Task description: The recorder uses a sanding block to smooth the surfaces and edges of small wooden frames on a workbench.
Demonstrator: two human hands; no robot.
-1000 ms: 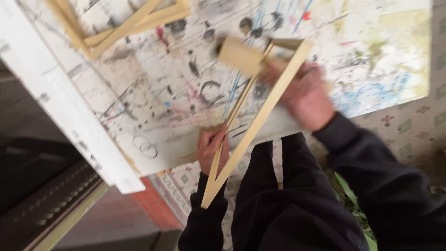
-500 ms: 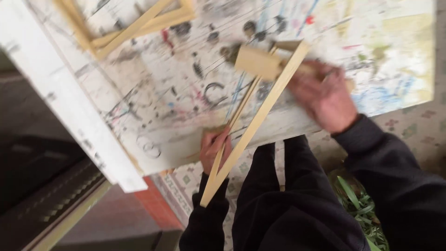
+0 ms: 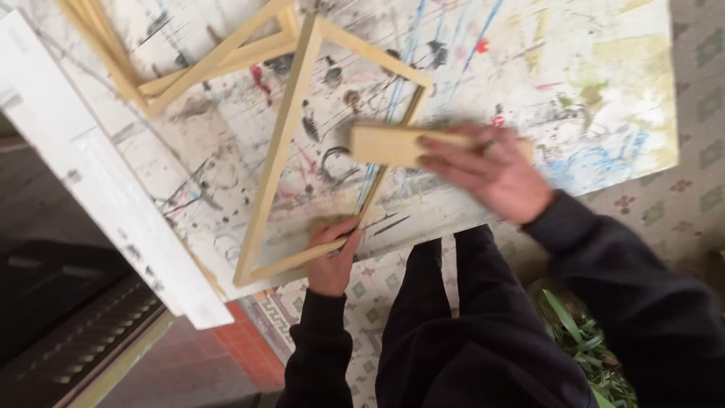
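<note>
Paint-stained white desk [image 3: 604,68] holds a pale wooden frame [image 3: 283,140]; left hand [image 3: 332,261] fingers pinch its corner, right hand [image 3: 491,170] fingers grip a smooth wooden block [image 3: 385,143].

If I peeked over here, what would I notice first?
First, the pale wooden frame lying flat on the paint-splattered white table, with the left hand gripping its near corner. Just above that, the right hand holds a wooden block over the frame's right side. More wooden frames lie at the table's far left.
</note>
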